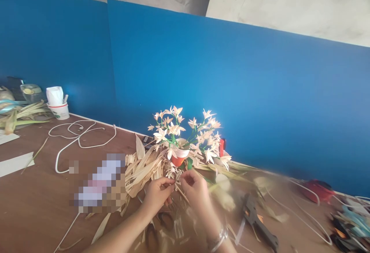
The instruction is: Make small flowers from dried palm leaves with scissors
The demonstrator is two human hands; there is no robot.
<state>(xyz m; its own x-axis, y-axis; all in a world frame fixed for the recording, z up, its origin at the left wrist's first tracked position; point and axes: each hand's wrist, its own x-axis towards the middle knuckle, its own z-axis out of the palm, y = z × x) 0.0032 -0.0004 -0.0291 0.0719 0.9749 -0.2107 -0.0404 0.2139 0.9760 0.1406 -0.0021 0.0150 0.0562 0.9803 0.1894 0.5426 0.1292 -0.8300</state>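
Note:
My left hand (160, 194) and my right hand (194, 186) meet at the middle of the table, fingertips pinched close together. Between them is a small cream husk flower (172, 171), its lower part hidden by my fingers. Just behind stands an orange-and-white cup (180, 156) holding green stems. Many pale pointed husk flowers (174, 129) spread from it to both sides. Dried corn husks (146, 168) lie heaped left of the cup. Below my hands are the dark handles of scissors (152, 235), partly blurred.
A black glue gun (257, 222) lies right of my right arm. Husk scraps and a white cable (303, 210) are farther right, near a red object (316, 190). On the left are a coiled white cable (78, 137), a white tub (58, 111) and a pixelated object (100, 183). A blue panel (231, 91) rises behind.

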